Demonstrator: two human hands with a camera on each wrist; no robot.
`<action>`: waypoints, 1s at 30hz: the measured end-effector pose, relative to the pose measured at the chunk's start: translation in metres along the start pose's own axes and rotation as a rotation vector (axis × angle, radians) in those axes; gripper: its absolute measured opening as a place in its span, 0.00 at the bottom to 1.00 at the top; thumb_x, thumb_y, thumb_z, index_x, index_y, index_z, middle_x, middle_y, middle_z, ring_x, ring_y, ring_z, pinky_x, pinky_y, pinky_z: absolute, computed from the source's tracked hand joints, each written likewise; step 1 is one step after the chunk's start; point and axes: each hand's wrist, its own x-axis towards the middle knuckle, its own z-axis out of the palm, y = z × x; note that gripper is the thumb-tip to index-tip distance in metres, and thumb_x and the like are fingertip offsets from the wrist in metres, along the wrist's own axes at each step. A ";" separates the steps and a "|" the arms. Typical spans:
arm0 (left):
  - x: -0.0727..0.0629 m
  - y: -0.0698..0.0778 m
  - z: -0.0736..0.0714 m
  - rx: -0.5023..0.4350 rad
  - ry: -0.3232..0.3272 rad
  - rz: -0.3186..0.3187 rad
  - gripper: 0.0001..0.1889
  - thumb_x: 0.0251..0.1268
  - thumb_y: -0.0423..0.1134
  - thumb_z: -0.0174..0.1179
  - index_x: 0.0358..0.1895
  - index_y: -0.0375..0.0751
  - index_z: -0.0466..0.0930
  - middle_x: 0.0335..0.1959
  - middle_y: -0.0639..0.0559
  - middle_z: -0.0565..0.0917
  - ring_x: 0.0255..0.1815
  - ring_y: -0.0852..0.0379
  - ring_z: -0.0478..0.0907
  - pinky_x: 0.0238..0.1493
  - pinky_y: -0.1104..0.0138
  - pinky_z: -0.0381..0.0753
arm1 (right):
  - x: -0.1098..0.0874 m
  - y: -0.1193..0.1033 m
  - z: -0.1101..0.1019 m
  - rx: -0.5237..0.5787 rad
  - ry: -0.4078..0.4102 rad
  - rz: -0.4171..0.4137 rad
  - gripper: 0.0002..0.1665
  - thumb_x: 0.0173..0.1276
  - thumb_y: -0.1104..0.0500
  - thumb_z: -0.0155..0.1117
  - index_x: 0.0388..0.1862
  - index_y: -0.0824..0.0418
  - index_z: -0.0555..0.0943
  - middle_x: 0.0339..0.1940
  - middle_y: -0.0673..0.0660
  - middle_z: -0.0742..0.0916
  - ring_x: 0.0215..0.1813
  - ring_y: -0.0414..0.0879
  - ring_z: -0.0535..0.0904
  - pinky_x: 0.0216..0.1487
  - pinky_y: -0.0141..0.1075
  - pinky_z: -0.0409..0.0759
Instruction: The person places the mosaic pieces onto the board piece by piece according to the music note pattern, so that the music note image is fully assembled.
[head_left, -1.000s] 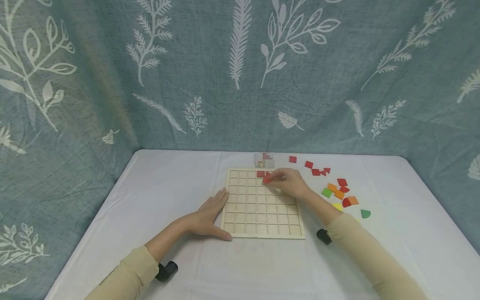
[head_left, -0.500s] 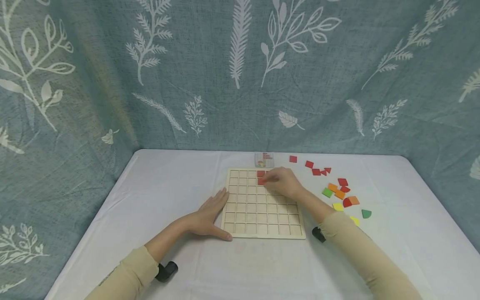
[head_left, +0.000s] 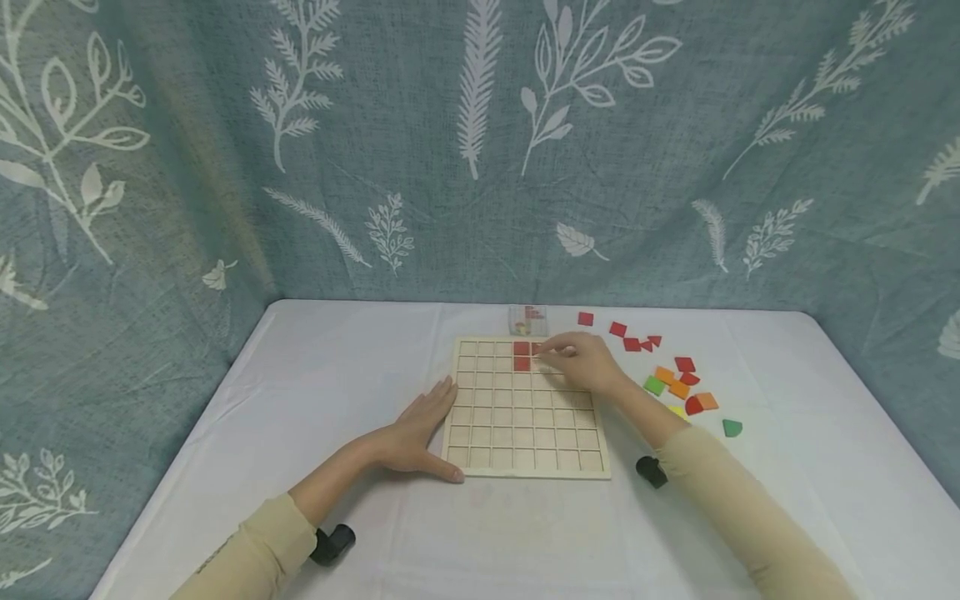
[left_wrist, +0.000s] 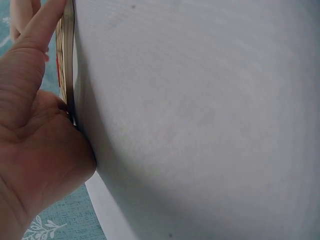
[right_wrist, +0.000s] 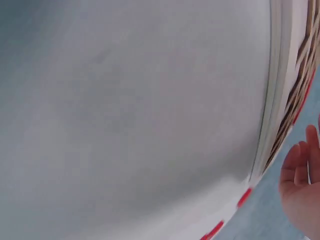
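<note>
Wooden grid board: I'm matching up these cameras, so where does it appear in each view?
Head: the wooden grid board sits below and slightly right of centre.
Left wrist: edge-on, upper left.
Right wrist: edge-on, upper right, cut off by the frame.
Shared landmark: the white tabletop.

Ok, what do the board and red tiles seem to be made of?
The board looks like unfinished wood, matt: pale tan, no visible glare. The red tiles could be painted wood or plastic, apparently matt: flat, even colour; the pictures can't settle which.

Red tiles (head_left: pixel 521 364), beige gridded board (head_left: pixel 523 418), leaf-patterned curtain (head_left: pixel 420 158)
</note>
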 end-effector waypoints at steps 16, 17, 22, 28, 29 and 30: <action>-0.001 -0.005 -0.001 0.016 0.002 0.010 0.69 0.43 0.64 0.73 0.77 0.31 0.34 0.79 0.39 0.34 0.79 0.46 0.31 0.77 0.53 0.33 | -0.020 0.050 -0.062 -0.073 0.141 0.192 0.19 0.71 0.57 0.62 0.58 0.61 0.81 0.62 0.63 0.80 0.62 0.60 0.74 0.62 0.54 0.72; -0.001 -0.005 -0.001 0.014 0.003 0.011 0.69 0.43 0.64 0.73 0.77 0.31 0.35 0.79 0.39 0.34 0.79 0.46 0.31 0.77 0.52 0.33 | -0.021 0.053 -0.064 -0.095 0.144 0.195 0.19 0.71 0.57 0.62 0.58 0.62 0.81 0.61 0.64 0.80 0.62 0.60 0.74 0.62 0.55 0.73; -0.001 -0.003 0.000 0.008 0.006 0.012 0.69 0.42 0.63 0.73 0.77 0.30 0.35 0.79 0.38 0.35 0.79 0.46 0.31 0.77 0.53 0.33 | -0.024 0.065 -0.072 -0.180 0.149 0.207 0.19 0.71 0.61 0.61 0.58 0.67 0.79 0.57 0.68 0.81 0.58 0.62 0.75 0.60 0.56 0.74; -0.001 0.000 -0.001 0.001 0.000 0.011 0.69 0.43 0.63 0.73 0.77 0.30 0.35 0.79 0.38 0.35 0.79 0.45 0.31 0.77 0.52 0.33 | -0.025 0.074 -0.077 -0.196 0.134 0.229 0.21 0.70 0.63 0.61 0.61 0.69 0.77 0.58 0.70 0.80 0.56 0.63 0.74 0.62 0.56 0.74; -0.001 0.000 -0.001 -0.002 -0.002 0.011 0.69 0.43 0.62 0.73 0.77 0.30 0.35 0.79 0.38 0.35 0.79 0.45 0.31 0.77 0.52 0.33 | -0.025 0.075 -0.078 -0.197 0.131 0.231 0.22 0.70 0.63 0.61 0.61 0.69 0.76 0.58 0.70 0.80 0.57 0.63 0.74 0.62 0.55 0.73; -0.001 0.001 -0.001 -0.004 -0.003 0.012 0.69 0.43 0.62 0.73 0.77 0.30 0.35 0.79 0.38 0.35 0.79 0.45 0.31 0.77 0.52 0.33 | -0.025 0.076 -0.078 -0.196 0.128 0.234 0.22 0.70 0.63 0.61 0.61 0.69 0.76 0.59 0.70 0.79 0.58 0.63 0.74 0.63 0.55 0.73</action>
